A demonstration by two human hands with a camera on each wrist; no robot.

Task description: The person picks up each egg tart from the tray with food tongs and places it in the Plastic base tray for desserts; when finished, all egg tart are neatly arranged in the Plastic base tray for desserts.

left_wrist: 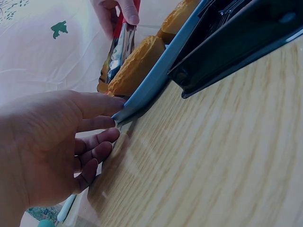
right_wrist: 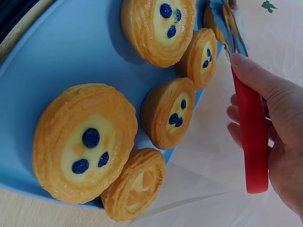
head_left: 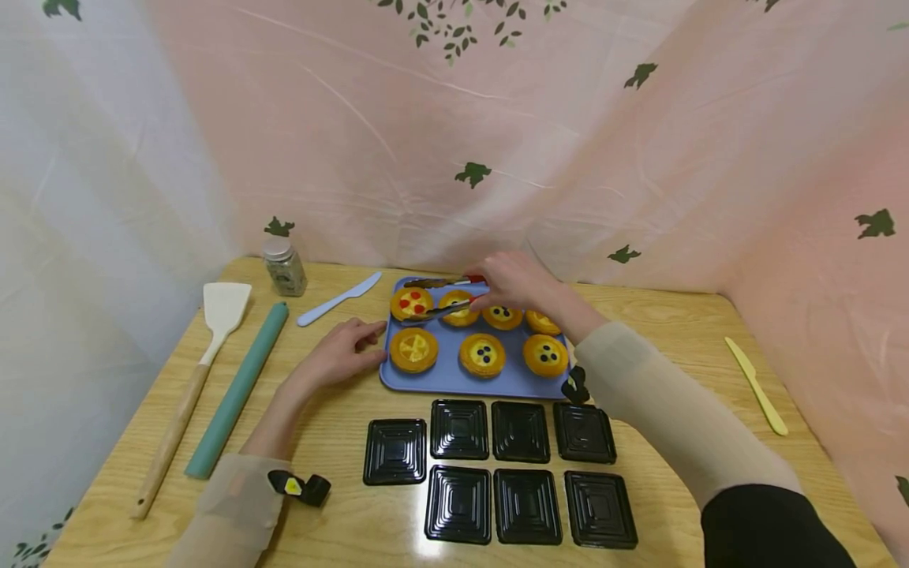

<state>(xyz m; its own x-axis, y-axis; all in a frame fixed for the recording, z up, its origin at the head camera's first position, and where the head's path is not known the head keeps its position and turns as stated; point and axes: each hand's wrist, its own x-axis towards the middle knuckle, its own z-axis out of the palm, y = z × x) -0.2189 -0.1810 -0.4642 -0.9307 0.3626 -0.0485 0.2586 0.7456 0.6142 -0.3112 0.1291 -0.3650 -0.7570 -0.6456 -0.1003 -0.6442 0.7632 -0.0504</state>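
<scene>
The bench runs beneath the left hand and the right hand. On it the blue tray sits right of the left hand and under the right one, seven tarts on it. The left hand, fingers loosely bent and slightly apart, touches the tray's near rim with its fingertips and grasps nothing – most likely to keep it from sliding.

Well to the left of the left hand lie the long-handled spatula and the rolling pin, side by side and probably set aside there to leave the middle free.

The right hand pinches the red-handled tongs between thumb and fingers, over the tray's back row. Held by the handles, the metal arms reach leftward, so the hand itself need not come down among the tarts.

Nearer the body than either hand are seven black square trays, hollow side up, which leaves their insides within easy reach.

The red-topped tart sits at the tray's back left, just beyond the left hand's fingertips. The tongs' arms stand astride it – whether they touch it I cannot tell.
</scene>
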